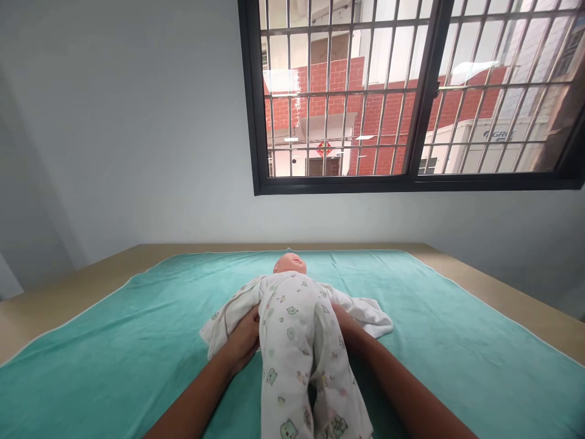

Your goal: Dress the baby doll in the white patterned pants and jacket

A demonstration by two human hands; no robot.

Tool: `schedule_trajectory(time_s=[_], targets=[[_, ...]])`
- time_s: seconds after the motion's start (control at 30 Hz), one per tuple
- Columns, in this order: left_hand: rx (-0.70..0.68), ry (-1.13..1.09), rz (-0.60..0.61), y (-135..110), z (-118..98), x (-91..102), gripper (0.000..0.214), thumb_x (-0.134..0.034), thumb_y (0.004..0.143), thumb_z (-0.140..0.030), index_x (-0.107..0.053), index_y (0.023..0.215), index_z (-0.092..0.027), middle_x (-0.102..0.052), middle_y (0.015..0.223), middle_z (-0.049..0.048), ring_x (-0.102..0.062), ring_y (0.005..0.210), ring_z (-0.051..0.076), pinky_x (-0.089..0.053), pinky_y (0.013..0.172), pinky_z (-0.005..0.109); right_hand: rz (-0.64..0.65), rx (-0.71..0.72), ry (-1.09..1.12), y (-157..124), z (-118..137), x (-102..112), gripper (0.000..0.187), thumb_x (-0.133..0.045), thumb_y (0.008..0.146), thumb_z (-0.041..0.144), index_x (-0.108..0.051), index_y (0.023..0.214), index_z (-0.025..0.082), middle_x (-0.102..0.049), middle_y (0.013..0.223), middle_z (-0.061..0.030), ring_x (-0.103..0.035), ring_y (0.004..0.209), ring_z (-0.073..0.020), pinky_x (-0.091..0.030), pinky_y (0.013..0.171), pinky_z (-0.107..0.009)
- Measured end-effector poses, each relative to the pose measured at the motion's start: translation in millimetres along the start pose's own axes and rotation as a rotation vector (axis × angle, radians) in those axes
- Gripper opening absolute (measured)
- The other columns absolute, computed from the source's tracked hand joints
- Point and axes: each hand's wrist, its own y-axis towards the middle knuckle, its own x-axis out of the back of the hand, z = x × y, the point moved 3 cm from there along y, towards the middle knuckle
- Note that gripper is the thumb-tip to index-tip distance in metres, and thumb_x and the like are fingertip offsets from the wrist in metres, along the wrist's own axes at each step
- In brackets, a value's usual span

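A baby doll (291,263) lies on its back on a green cloth, its head at the far end. It wears a white romper (292,332) printed with small animals, the legs stretched toward me and the sleeves spread out. At the romper's left side, my left hand (247,336) is closed on the fabric with bent fingers, their tips hidden. My right hand (346,323) reaches in at the opposite side, below the right sleeve; its fingers are hidden behind the romper. The doll's arms and legs do not show outside the clothing.
The green cloth (137,341) covers most of a wooden tabletop (493,292), with slight wrinkles. A pale wall (183,152) stands behind the table, holding a dark-framed window (336,185) with metal bars.
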Motion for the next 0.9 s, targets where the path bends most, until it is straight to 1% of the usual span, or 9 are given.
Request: schedule_trajectory(time_s=[0.07, 0.13, 0.23, 0.33, 0.43, 0.53, 0.67, 0.8, 0.9], targets=[[-0.020, 0.045, -0.010, -0.9, -2.7, -0.8, 0.054, -0.070, 0.073, -0.029, -0.060, 0.125, -0.021, -0.070, 0.115, 0.0078, -0.061, 0.110, 0.027, -0.049, 0.095, 0.038, 0.113, -0.002, 0.011, -0.8, 1.4, -1.1, 0.036, -0.065, 0.070, 0.042, -0.072, 0.099, 0.021, -0.073, 0.093, -0.0095, -0.066, 0.085, -0.0257, -0.051, 0.079, -0.034], [-0.025, 0.102, -0.017, -2.3, -5.7, -0.4, 0.051, -0.068, 0.074, -0.031, -0.061, 0.124, -0.020, -0.069, 0.117, 0.0080, -0.059, 0.114, 0.028, -0.047, 0.098, 0.039, 0.174, 0.000, -0.020, -0.7, 1.5, -1.3, 0.035, -0.065, 0.070, 0.043, -0.073, 0.096, 0.021, -0.073, 0.095, -0.0090, -0.065, 0.087, -0.0267, -0.051, 0.080, -0.035], [-0.048, 0.197, -0.034, -5.1, -9.8, 1.8, 0.052, -0.065, 0.076, -0.033, -0.059, 0.126, -0.019, -0.067, 0.121, 0.0082, -0.054, 0.121, 0.029, -0.041, 0.105, 0.042, 0.216, 0.006, -0.030, 0.1, -0.1, -2.6, 0.034, -0.064, 0.070, 0.042, -0.073, 0.094, 0.020, -0.073, 0.097, -0.0093, -0.063, 0.091, -0.0276, -0.050, 0.081, -0.034], [-0.125, 0.330, -0.056, -6.7, -12.2, 3.7, 0.048, -0.062, 0.080, -0.037, -0.061, 0.124, -0.018, -0.065, 0.124, 0.0078, -0.046, 0.129, 0.031, -0.033, 0.112, 0.043, 0.241, 0.000, 0.003, 0.1, -1.2, -4.2, 0.034, -0.062, 0.073, 0.040, -0.072, 0.097, 0.019, -0.072, 0.102, -0.0086, -0.062, 0.096, -0.0270, -0.049, 0.086, -0.034], [-0.185, 0.432, -0.084, -5.6, -11.7, 5.1, 0.046, -0.062, 0.079, -0.038, -0.064, 0.120, -0.018, -0.064, 0.125, 0.0079, -0.046, 0.129, 0.032, -0.030, 0.113, 0.044, 0.257, -0.026, 0.005, -0.3, -1.8, -4.3, 0.033, -0.061, 0.073, 0.040, -0.072, 0.097, 0.021, -0.072, 0.101, -0.0063, -0.063, 0.097, -0.0280, -0.049, 0.086, -0.037], [-0.178, 0.410, -0.090, -2.9, -9.7, 4.9, 0.045, -0.063, 0.078, -0.038, -0.066, 0.118, -0.018, -0.066, 0.122, 0.0085, -0.049, 0.126, 0.032, -0.033, 0.111, 0.044, 0.240, -0.023, 0.012, -0.8, -1.5, -3.3, 0.031, -0.061, 0.073, 0.039, -0.072, 0.097, 0.023, -0.072, 0.101, -0.0051, -0.063, 0.099, -0.0289, -0.049, 0.085, -0.037], [-0.134, 0.320, -0.040, 0.9, -7.4, 3.3, 0.039, -0.064, 0.077, -0.036, -0.070, 0.111, -0.017, -0.070, 0.115, 0.0084, -0.057, 0.116, 0.030, -0.041, 0.103, 0.040, 0.198, 0.024, 0.031, -2.4, -0.1, -2.6, 0.034, -0.063, 0.071, 0.039, -0.072, 0.100, 0.023, -0.072, 0.105, -0.0052, -0.064, 0.094, -0.0276, -0.050, 0.083, -0.036], [-0.063, 0.200, -0.027, 4.4, -1.4, 8.5, 0.037, -0.067, 0.074, -0.032, -0.071, 0.107, -0.016, -0.074, 0.103, 0.0088, -0.061, 0.107, 0.030, -0.048, 0.093, 0.039, 0.159, 0.041, -0.017, -2.6, 2.8, -2.5, 0.034, -0.068, 0.066, 0.039, -0.074, 0.094, 0.021, -0.074, 0.095, -0.0055, -0.064, 0.088, -0.0277, -0.050, 0.080, -0.036], [-0.019, 0.139, 0.001, 5.3, 3.3, 11.3, 0.038, -0.069, 0.071, -0.028, -0.071, 0.108, -0.016, -0.074, 0.101, 0.0088, -0.063, 0.104, 0.029, -0.049, 0.091, 0.039, 0.133, 0.027, -0.041, -1.7, 7.4, -3.7, 0.033, -0.070, 0.064, 0.038, -0.075, 0.090, 0.018, -0.075, 0.086, -0.0064, -0.064, 0.085, -0.0292, -0.050, 0.074, -0.035]])
